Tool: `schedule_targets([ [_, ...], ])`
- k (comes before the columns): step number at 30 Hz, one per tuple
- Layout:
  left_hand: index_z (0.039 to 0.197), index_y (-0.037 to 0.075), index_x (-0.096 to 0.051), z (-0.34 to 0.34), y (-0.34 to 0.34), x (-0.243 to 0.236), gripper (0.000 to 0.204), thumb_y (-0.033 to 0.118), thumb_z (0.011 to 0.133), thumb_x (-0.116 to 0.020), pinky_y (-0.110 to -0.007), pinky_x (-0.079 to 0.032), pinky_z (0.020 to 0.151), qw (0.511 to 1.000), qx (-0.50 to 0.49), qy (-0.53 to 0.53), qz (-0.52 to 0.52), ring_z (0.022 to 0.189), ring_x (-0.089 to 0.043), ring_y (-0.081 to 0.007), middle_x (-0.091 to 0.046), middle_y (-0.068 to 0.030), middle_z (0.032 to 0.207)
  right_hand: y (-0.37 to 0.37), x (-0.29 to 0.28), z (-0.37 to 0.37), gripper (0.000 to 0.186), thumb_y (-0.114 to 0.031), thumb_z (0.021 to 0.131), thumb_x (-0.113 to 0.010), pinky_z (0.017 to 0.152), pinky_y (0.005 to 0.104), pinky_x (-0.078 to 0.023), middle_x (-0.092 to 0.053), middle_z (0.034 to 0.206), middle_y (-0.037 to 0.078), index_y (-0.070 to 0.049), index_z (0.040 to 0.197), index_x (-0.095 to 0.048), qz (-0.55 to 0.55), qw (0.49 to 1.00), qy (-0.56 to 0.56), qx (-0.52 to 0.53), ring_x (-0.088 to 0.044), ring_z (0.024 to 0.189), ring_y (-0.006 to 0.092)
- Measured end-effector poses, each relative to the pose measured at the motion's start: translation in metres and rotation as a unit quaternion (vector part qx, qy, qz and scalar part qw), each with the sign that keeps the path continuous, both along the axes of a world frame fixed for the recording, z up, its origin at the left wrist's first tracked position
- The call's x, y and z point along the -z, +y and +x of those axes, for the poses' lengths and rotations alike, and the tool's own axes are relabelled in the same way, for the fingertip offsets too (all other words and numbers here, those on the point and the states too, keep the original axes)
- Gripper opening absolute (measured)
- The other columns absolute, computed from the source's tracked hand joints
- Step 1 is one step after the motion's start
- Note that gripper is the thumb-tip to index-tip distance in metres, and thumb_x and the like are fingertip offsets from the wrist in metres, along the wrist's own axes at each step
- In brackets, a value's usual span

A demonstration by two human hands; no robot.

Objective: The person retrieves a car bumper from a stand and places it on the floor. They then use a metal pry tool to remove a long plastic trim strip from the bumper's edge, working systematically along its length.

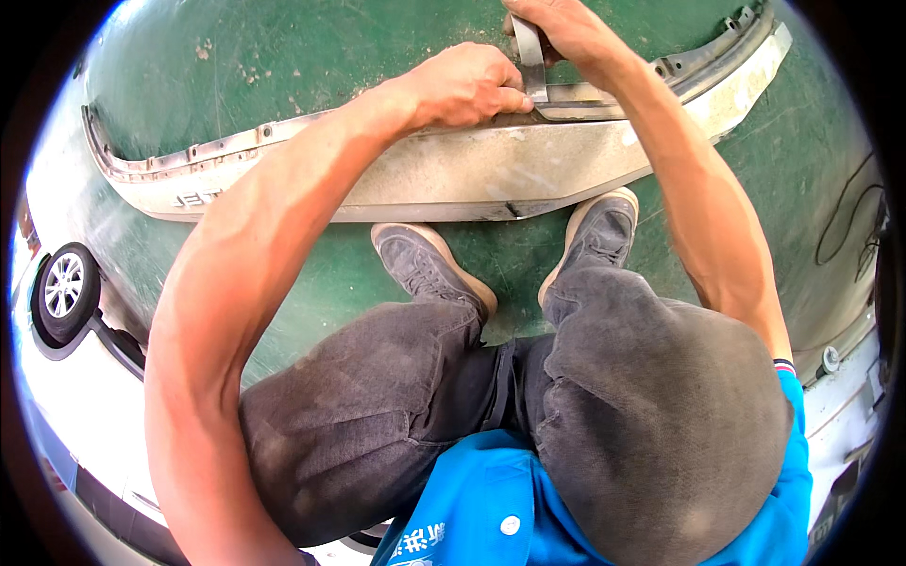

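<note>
A long, dirty white car bumper (pixel 491 165) lies across the green floor in front of my feet, its flanged edge away from me. My left hand (pixel 469 87) is closed at that far edge, fingers curled and thumb pressed near the lower end of a flat grey strip (pixel 530 58). Whatever those fingers grip is hidden. My right hand (pixel 563 33) is closed around the upper part of the strip, at the top of the view. The strip stands up from the bumper edge with a slight bend; its kind is unclear.
My shoes (pixel 429 264) stand close to the bumper's near side, knees bent above them. A white car with a wheel (pixel 68 291) is at the left. A dark cable (pixel 840 226) lies at the far right. White car parts (pixel 840 377) are at the lower right.
</note>
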State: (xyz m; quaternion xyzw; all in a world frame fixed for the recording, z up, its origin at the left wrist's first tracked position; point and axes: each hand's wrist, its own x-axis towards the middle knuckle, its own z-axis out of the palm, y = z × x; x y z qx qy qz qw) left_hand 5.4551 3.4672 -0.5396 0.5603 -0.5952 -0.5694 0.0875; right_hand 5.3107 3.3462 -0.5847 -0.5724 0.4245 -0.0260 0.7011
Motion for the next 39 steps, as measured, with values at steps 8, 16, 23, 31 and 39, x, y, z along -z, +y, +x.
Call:
schedule_targets([
  [8,0.094,-0.003,-0.072,0.001,0.001,0.001,0.037,0.032,0.090,-0.061,-0.038,-0.051,0.066,1.000,-0.017,0.021,-0.005,0.068,-0.065,-0.0247,-0.068,-0.0157,0.075,-0.019,0.031,0.007,0.041,-0.035,0.101,-0.056,0.047,0.0346,-0.045,-0.058,0.061,0.007,-0.001,0.079,-0.064,-0.279,0.913,0.153,-0.256,-0.056,0.052,0.0168],
  [16,0.101,-0.003,-0.070,0.003,0.009,-0.004,0.035,0.028,0.085,-0.066,-0.039,-0.051,0.073,0.989,-0.081,-0.028,-0.117,0.078,-0.065,-0.0301,-0.068,-0.0189,0.086,-0.014,-0.019,0.011,0.034,-0.031,0.103,-0.053,0.060,0.0352,-0.053,-0.066,0.071,0.009,-0.002,0.090,-0.064,-0.033,0.997,-0.051,0.056,-0.066,0.066,0.0208],
  [23,0.104,0.000,-0.057,-0.025,0.026,-0.018,0.042,0.030,0.079,-0.072,-0.048,-0.049,0.084,0.984,0.041,-0.093,-0.146,0.094,-0.061,-0.0416,-0.062,-0.0207,0.098,-0.058,-0.048,-0.026,0.034,-0.036,0.103,-0.054,0.073,0.0356,-0.057,-0.067,0.084,0.009,-0.003,0.101,-0.060,0.106,0.937,-0.165,0.290,-0.067,0.075,0.0216],
  [31,0.105,-0.003,-0.064,-0.056,-0.025,-0.024,0.047,0.038,0.082,-0.064,-0.048,-0.051,0.088,0.992,0.052,-0.098,-0.066,0.102,-0.063,-0.0413,-0.065,-0.0240,0.104,-0.084,-0.101,-0.064,0.038,-0.034,0.105,-0.051,0.076,0.0304,-0.055,-0.068,0.091,0.009,0.000,0.122,-0.057,-0.017,0.970,-0.145,0.192,-0.068,0.083,0.0190],
  [39,0.090,0.001,-0.070,-0.127,-0.044,-0.019,0.024,0.022,0.079,-0.069,-0.049,-0.052,0.080,0.975,-0.173,-0.118,-0.075,0.096,-0.065,-0.0403,-0.066,-0.0200,0.097,-0.049,-0.081,-0.074,0.039,-0.039,0.105,-0.047,0.063,0.0308,-0.044,-0.054,0.076,0.002,-0.002,0.108,-0.060,0.063,0.973,-0.126,0.184,-0.050,0.068,0.0132],
])
